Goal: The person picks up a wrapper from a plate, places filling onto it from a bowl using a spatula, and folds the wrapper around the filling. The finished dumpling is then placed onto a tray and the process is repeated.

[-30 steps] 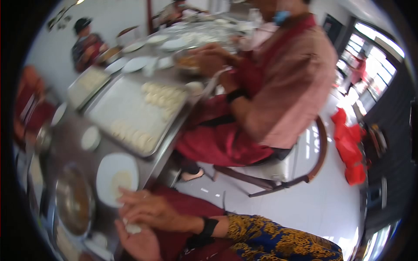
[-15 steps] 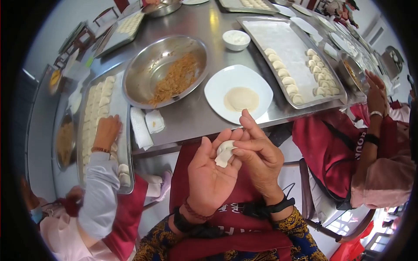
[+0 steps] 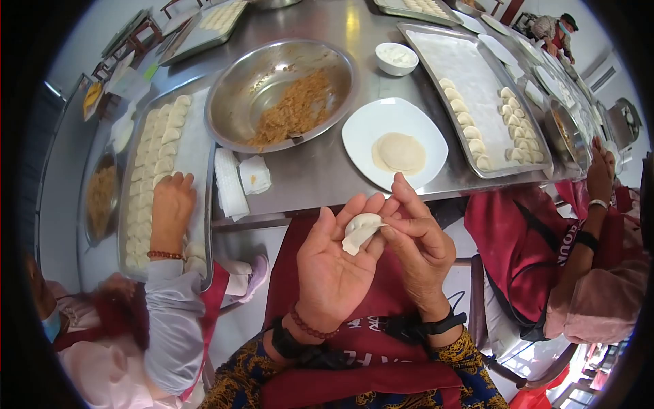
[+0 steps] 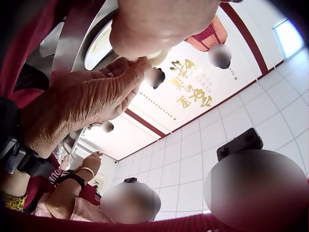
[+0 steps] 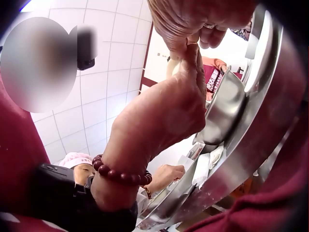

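Note:
A half-moon dumpling [image 3: 361, 232] of pale dough lies across the fingers of my upturned left hand [image 3: 334, 273], low over my apron. My right hand [image 3: 420, 262] pinches the dumpling's right end between thumb and forefinger. In the left wrist view, part of the dumpling [image 4: 158, 57] shows between both hands; its underside is hidden by my left fingers. Just beyond my fingertips stands a white plate [image 3: 361, 126] bearing round dough wrappers [image 3: 398, 151].
A steel bowl [image 3: 225, 102] of brown filling, with a spoon handle inside, stands behind. Folded tissue [image 3: 230, 184] lies nearby. Dumpling trays flank the setup: one left [image 3: 197, 116], one right [image 3: 470, 58]. A small white bowl [image 3: 396, 60] holds white contents. Neighbours' arms [image 3: 174, 211] work both sides.
The head view has swung from the neighbour on the right down to my hands. Since half a second ago, my right fingertips have shifted along the dumpling's edge to its right end.

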{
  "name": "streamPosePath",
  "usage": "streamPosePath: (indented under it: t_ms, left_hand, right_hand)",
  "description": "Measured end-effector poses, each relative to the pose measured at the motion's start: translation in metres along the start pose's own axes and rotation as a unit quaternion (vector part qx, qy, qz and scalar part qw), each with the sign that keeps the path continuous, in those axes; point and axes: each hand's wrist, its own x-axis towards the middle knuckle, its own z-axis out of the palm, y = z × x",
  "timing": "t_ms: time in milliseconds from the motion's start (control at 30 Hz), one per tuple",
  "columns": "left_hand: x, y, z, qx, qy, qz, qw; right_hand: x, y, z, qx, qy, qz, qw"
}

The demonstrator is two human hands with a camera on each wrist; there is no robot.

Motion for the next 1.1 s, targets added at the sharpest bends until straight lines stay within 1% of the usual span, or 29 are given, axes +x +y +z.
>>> streamPosePath:
  t_ms: [67, 133, 267, 333, 433, 533, 567, 600, 633, 667, 700, 767, 800, 833, 867, 900, 967, 1000, 1033, 1100]
  left_hand:
    - [0.001, 0.002, 0.000, -0.002, 0.003, 0.000, 1.000]
    - [-0.001, 0.004, -0.002, -0.004, 0.007, 0.003, 1.000]
    - [-0.003, 0.010, -0.001, -0.001, 0.011, 0.007, 1.000]
    - [-0.004, 0.010, 0.001, -0.008, 0.014, 0.010, 1.000]
    - [-0.005, 0.011, 0.002, 0.001, 0.043, 0.017, 0.999]
    - [-0.005, 0.015, 0.000, -0.001, 0.050, 0.025, 0.998]
    - [-0.006, 0.018, 0.002, 0.051, 0.066, 0.016, 0.996]
    - [-0.007, 0.022, 0.004, 0.102, 0.082, 0.006, 0.991]
    - [-0.008, 0.025, 0.007, 0.101, 0.085, 0.008, 0.991]
    - [-0.010, 0.029, 0.011, 0.144, 0.130, -0.007, 0.981]
    - [-0.011, 0.032, 0.012, 0.186, 0.174, -0.024, 0.967]
    - [-0.012, 0.038, 0.006, 0.182, 0.187, -0.037, 0.965]
    - [-0.013, 0.041, 0.002, 0.178, 0.156, -0.060, 0.970]
    - [-0.014, 0.042, 0.000, 0.174, 0.124, -0.084, 0.973]
    - [-0.014, 0.042, 0.003, 0.185, 0.148, -0.091, 0.967]
    - [-0.015, 0.043, 0.001, 0.183, 0.150, -0.091, 0.967]
    - [-0.018, 0.047, -0.004, 0.181, 0.111, -0.104, 0.972]
    - [-0.019, 0.048, -0.003, 0.210, 0.108, -0.109, 0.966]
    - [-0.019, 0.048, -0.003, 0.208, 0.110, -0.109, 0.966]
    - [-0.020, 0.048, -0.003, 0.201, 0.114, -0.131, 0.964]
  right_hand:
    - [0.001, 0.000, 0.000, -0.011, -0.008, -0.013, 1.000]
    - [0.001, -0.002, 0.001, -0.020, -0.014, 0.029, 0.999]
    - [0.000, 0.004, 0.007, -0.005, -0.018, 0.034, 0.999]
    - [-0.002, 0.006, 0.008, 0.032, -0.023, 0.046, 0.998]
    - [-0.003, 0.008, 0.009, 0.049, -0.029, 0.054, 0.997]
    - [-0.001, 0.009, 0.009, 0.023, -0.044, 0.072, 0.996]
    - [-0.001, 0.008, 0.009, 0.023, -0.046, 0.075, 0.996]
    - [0.000, 0.006, 0.011, 0.042, -0.040, 0.099, 0.993]
    - [0.001, 0.006, 0.011, 0.060, -0.033, 0.124, 0.990]
    - [0.002, 0.010, 0.008, 0.013, -0.086, 0.097, 0.992]
    - [0.003, 0.010, 0.007, 0.013, -0.087, 0.102, 0.991]
    - [0.006, 0.007, 0.007, -0.063, -0.202, 0.075, 0.974]
    - [0.008, 0.005, 0.010, -0.085, -0.227, 0.060, 0.968]
    - [0.008, 0.005, 0.011, -0.085, -0.228, 0.065, 0.968]
    - [0.008, 0.005, 0.012, -0.101, -0.261, 0.053, 0.959]
    - [0.008, 0.004, 0.013, -0.115, -0.295, 0.040, 0.948]
    - [0.010, 0.001, 0.016, -0.133, -0.307, 0.039, 0.942]
    - [0.010, 0.002, 0.016, -0.145, -0.328, 0.013, 0.933]
    - [0.010, 0.003, 0.016, -0.156, -0.350, -0.013, 0.924]
    - [0.010, 0.001, 0.017, -0.170, -0.354, -0.023, 0.919]
